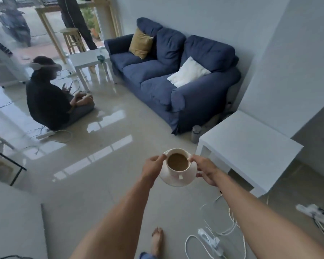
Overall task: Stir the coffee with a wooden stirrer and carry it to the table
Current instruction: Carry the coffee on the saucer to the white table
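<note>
A white cup (178, 170) full of brown coffee (177, 162) stands on a white saucer (169, 179), held in the air above the tiled floor. My left hand (152, 167) grips the saucer's left edge, its thumb at the cup's rim. My right hand (206, 170) holds the saucer's right edge, thumb against the rim too. The cup's handle points toward me. No wooden stirrer is in view. A low white table (251, 146) stands just to the right of the cup.
A blue sofa (172, 86) with a mustard and a white cushion lines the far wall. A person (51, 98) sits on the floor at left. White cables and a power strip (211, 240) lie on the floor near my bare foot (157, 240). A grey bottle (195, 133) stands by the table.
</note>
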Available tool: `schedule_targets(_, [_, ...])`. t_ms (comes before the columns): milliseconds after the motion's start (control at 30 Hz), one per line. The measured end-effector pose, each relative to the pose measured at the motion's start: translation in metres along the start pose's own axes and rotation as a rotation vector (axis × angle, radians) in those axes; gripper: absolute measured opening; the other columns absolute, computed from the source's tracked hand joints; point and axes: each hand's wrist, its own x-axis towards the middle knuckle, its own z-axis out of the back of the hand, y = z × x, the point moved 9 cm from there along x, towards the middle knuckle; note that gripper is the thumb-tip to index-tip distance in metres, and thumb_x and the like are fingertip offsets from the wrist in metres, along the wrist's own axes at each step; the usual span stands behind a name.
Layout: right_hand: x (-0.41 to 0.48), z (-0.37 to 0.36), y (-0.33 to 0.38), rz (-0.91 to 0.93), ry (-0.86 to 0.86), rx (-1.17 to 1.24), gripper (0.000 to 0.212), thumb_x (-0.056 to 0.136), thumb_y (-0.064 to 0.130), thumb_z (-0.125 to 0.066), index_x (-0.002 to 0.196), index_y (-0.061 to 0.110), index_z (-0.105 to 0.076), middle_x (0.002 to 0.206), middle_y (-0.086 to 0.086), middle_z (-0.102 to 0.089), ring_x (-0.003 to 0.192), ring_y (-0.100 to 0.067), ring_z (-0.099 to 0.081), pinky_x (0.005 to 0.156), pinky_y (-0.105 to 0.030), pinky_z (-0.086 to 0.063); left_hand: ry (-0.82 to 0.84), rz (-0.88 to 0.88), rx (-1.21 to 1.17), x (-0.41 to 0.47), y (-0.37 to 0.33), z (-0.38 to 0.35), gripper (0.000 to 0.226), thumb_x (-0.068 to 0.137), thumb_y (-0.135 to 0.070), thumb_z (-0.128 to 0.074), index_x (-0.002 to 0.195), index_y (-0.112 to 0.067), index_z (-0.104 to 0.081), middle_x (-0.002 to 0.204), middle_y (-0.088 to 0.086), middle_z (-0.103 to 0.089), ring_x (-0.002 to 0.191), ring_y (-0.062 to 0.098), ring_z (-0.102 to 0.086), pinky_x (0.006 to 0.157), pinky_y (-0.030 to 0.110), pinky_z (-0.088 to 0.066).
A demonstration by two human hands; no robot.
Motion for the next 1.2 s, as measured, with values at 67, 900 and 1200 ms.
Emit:
schedule_targets(67, [0.016,0.014,0.009,-0.004,-0.037,0.040,0.021,0.086,0.029,-0.062,0.099,0.016,-0.072,0.089,-0.006,-0.065,0.081,-0.021,-0.057,0.072,-0.035,-0.044,0.054,-0.019,0.032,0.024,-0.016,-0.014,0.029,0.076,-0.044,-0.063,0.078,-0.016,-0.071,0.077,0.004,-0.061,0.074,0.019,-0.054,0.073,0.034,-0.044])
schedule_targets(900, [0.138,0.198,0.037,-0.045,-0.534,0.421,0.013,0.085,0.026,-0.064,0.075,0.022,-0.070,0.084,-0.002,-0.061,0.082,-0.022,-0.052,0.065,-0.033,-0.043,0.539,-0.147,0.367,0.229,-0.140,-0.246,0.040,0.068,-0.049,-0.058,0.070,-0.010,-0.068,0.071,0.000,-0.052,0.067,0.015,-0.047,0.064,0.030,-0.039])
schedule_targets(1200, [0.175,0.274,0.048,-0.063,-0.601,0.455,0.010,0.088,0.023,-0.062,0.090,0.017,-0.070,0.098,-0.007,-0.062,0.089,-0.022,-0.054,0.071,-0.034,-0.044,0.552,-0.200,0.413,0.271,-0.171,-0.330,0.032,0.075,-0.046,-0.057,0.051,-0.025,-0.062,0.048,-0.016,-0.052,0.056,0.009,-0.049,0.055,0.025,-0.038])
